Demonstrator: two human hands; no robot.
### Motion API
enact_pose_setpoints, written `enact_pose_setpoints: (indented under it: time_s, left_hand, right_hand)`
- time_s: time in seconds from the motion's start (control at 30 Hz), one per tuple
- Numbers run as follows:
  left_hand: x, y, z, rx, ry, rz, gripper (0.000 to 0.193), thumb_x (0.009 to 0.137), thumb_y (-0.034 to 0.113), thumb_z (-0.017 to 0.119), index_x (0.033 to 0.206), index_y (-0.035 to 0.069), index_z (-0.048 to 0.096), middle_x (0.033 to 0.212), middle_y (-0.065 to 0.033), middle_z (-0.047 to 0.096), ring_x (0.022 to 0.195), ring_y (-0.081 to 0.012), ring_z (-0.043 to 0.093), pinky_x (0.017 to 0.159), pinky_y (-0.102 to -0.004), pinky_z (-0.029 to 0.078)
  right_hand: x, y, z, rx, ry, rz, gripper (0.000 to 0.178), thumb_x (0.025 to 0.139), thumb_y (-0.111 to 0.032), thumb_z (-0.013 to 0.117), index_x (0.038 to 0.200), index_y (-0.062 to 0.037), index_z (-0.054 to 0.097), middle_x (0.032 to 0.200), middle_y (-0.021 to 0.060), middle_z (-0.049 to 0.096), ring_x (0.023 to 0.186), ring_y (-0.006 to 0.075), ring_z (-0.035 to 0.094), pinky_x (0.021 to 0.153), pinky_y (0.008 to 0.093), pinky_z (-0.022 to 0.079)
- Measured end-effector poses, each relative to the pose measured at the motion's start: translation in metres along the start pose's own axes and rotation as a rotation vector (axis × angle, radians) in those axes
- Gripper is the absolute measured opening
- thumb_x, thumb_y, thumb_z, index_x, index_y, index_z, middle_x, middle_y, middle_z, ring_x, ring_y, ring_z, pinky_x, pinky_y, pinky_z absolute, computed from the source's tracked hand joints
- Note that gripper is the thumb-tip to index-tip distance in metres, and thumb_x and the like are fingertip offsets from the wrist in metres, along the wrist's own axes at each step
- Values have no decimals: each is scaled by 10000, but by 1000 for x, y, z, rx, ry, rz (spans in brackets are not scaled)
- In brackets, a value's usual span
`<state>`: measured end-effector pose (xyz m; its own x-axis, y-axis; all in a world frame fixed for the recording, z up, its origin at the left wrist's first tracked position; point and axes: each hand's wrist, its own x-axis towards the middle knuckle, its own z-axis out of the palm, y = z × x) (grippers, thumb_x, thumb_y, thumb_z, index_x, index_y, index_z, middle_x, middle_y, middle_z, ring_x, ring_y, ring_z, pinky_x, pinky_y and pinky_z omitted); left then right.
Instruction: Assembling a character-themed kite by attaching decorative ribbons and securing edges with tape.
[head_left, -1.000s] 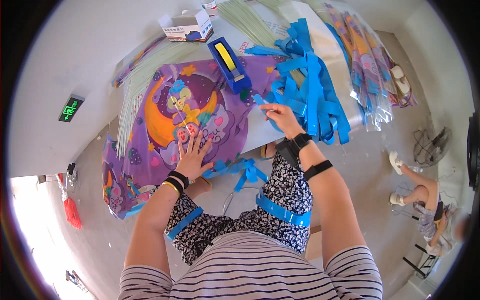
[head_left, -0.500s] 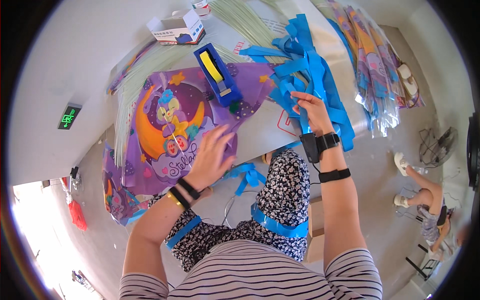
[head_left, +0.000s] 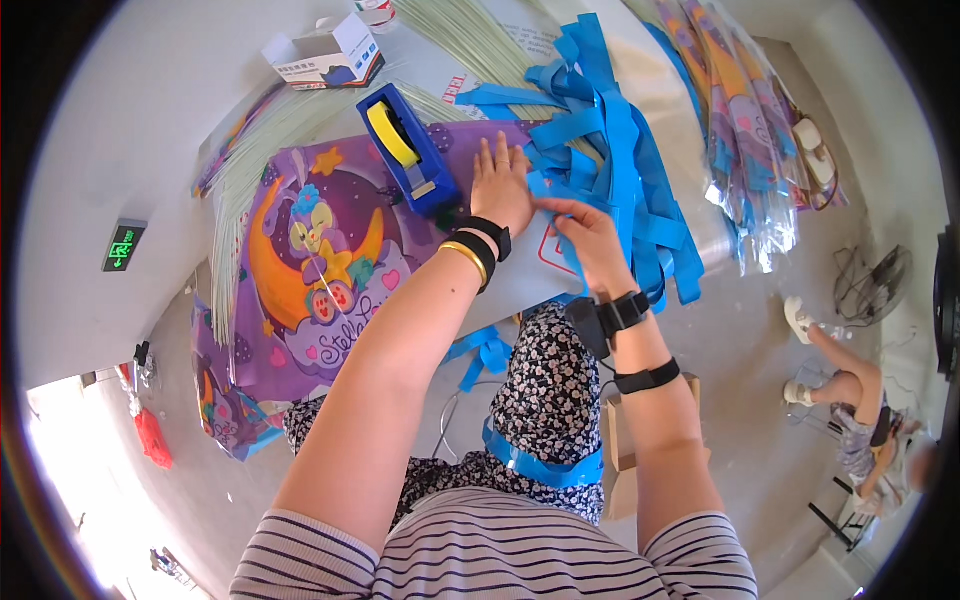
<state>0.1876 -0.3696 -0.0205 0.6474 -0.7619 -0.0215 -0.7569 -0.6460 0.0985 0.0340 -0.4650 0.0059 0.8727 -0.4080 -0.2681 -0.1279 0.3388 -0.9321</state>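
Purple sheet (head_left: 320, 270): biggest thing there, a glossy purple printed sheet with a cartoon moon and character on it, spread over the left half of the desk (head_left: 150, 130) and hanging off the near edge.
Blue strips (head_left: 620, 150): a big tangled pile of flat bright-blue ribbon-like strips, lying on the desk right of the sheet, some ends draped over the near edge.
Pale sticks (head_left: 470, 40): a fan of thin greenish-white rods tucked under the sheet and strips, near the far edge.
Clear-wrapped packs (head_left: 750, 130): a stack of shiny wrapped prints along the far right of the desk.
Tape dispenser (head_left: 410, 150): blue one with a yellow roll, sitting on the sheet's top edge, just beside the left hand.
Small box (head_left: 325, 60): white carton, open, well apart at the far left.
Left hand (head_left: 500, 185): lay flat, fingers spread and open, pressing down where the sheet meets the strips; gripped nothing.
Right hand (head_left: 590, 235): fingers pinched shut on one blue strip at the pile's near edge.
How I'd do it well: guessing here, but keep the flat palm firm so the sheet doesn't slide, and pull a single strip out slow so the rest of the tangle doesn't come along.
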Motion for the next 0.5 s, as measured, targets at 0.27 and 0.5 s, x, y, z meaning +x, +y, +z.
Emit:
enact_pose_setpoints:
  time_s: [0.27, 0.5]
  left_hand:
    - [-11, -5, 2, -265, 122, 126, 555, 983, 308, 618, 1450, 35, 497, 1600, -249, 322, 1470, -504, 295, 1207, -553, 276]
    - [-7, -7, 0, -389, 182, -24, 510, 968, 304, 626, 1406, 56, 544, 1580, -231, 357, 1449, -512, 322, 1192, -562, 298]
  right_hand:
    - [3, 30, -3, 47, 56, 15, 276, 1008, 20, 528, 1213, 11, 712, 1054, 35, 711, 842, 74, 619, 753, 226, 503]
    - [15, 30, -22, 177, 165, -84, 282, 1013, 2, 529, 1234, 4, 705, 1120, 25, 709, 871, 77, 611, 808, 222, 501]
